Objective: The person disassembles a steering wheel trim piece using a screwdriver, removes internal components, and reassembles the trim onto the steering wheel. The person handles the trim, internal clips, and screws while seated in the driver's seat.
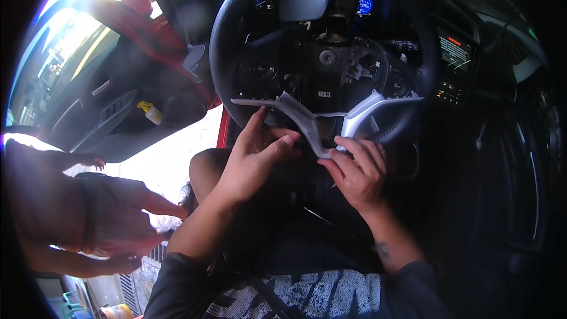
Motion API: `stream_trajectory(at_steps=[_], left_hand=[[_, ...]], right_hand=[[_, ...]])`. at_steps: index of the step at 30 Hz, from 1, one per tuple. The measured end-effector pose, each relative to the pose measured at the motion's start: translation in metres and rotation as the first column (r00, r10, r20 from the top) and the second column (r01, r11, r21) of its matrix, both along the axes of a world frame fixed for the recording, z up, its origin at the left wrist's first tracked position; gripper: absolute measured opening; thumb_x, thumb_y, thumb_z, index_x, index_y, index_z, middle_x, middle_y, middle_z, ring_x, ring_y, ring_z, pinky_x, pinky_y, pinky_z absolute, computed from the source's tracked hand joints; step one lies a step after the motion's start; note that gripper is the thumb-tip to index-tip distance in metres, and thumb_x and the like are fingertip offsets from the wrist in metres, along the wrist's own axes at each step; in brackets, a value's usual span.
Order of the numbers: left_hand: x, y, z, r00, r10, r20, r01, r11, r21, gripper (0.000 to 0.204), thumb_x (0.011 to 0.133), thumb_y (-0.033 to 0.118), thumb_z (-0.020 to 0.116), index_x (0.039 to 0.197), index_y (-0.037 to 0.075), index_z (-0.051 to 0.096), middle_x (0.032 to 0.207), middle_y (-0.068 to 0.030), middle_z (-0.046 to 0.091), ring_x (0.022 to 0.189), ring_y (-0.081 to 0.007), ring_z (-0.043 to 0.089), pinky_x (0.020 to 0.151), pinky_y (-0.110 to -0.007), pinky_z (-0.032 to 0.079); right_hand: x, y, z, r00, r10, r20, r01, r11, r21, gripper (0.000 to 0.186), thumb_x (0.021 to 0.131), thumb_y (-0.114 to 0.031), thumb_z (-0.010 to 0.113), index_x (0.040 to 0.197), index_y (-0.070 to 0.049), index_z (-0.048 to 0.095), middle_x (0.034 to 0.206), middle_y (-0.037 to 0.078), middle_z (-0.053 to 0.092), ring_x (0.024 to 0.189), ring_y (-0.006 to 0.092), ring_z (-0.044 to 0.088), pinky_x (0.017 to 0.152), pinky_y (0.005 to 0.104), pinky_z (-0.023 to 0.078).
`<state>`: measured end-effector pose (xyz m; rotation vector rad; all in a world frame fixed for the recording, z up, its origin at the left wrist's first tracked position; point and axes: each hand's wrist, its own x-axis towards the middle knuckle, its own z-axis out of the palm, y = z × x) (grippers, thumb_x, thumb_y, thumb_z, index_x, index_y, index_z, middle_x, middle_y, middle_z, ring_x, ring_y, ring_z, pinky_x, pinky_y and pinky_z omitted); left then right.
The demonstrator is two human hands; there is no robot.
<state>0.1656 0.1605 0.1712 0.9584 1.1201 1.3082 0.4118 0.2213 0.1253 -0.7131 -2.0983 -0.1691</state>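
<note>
A silver V-shaped trim piece (354, 117) spans the lower part of a black steering wheel (227, 23), whose centre is uncovered, showing bare metal and plastic fittings. My right hand (359, 168) pinches the trim's bottom, thumb underneath and fingers on the front. My left hand (254, 159) has its index fingertip at the lower edge of the trim's left arm, with the thumb apart from it and the other fingers loosely bent, partly hidden.
An open red car door (136, 23) at left carries a yellow-white spray bottle (150, 112). Another person (112, 212) stands in the doorway. A lit screen (455, 51) and black console sit at right, instrument dials (365, 3) behind the wheel. My legs are below the wheel.
</note>
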Motion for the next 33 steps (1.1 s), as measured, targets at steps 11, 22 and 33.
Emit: stream_trajectory(at_steps=[11, 22, 33], left_hand=[[-0.002, -0.002, 0.002, 0.997, -0.012, 0.080, 0.012, 1.000, -0.002, 0.090, 0.110, 0.017, 0.067, 0.177, -0.001, 0.009, 0.157, -0.0226, 0.062, 0.136, -0.0345, 0.069, 0.114, -0.045, 0.052], [-0.003, -0.015, -0.003, 0.992, 0.057, 0.115, -0.072, 0.989, 0.127, 0.073, 0.109, 0.006, 0.068, 0.171, -0.001, 0.031, 0.148, -0.0214, 0.065, 0.129, -0.0269, 0.070, 0.110, -0.038, 0.054], [-0.039, 0.006, -0.009, 0.747, 0.627, -0.222, -0.493, 0.746, 0.447, 0.029, 0.101, 0.006, 0.083, 0.128, 0.003, 0.077, 0.096, 0.0009, 0.075, 0.086, -0.0051, 0.068, 0.082, -0.023, 0.054]], right_hand=[[-0.001, 0.002, -0.008, 1.000, 0.016, -0.008, -0.016, 0.999, 0.034, 0.029, 0.077, -0.022, 0.099, 0.096, -0.009, 0.081, 0.117, 0.004, 0.078, 0.102, 0.0257, 0.075, 0.087, 0.0408, 0.052], [0.000, 0.003, -0.009, 1.000, -0.028, -0.005, 0.028, 0.999, 0.028, 0.027, 0.080, -0.023, 0.096, 0.101, -0.011, 0.084, 0.127, 0.005, 0.076, 0.103, 0.0272, 0.069, 0.087, 0.0421, 0.051], [-0.006, 0.009, -0.009, 0.998, 0.019, 0.065, -0.016, 0.999, -0.039, 0.038, 0.080, -0.021, 0.095, 0.116, -0.014, 0.083, 0.121, 0.001, 0.072, 0.100, 0.0256, 0.065, 0.085, 0.0408, 0.052]])
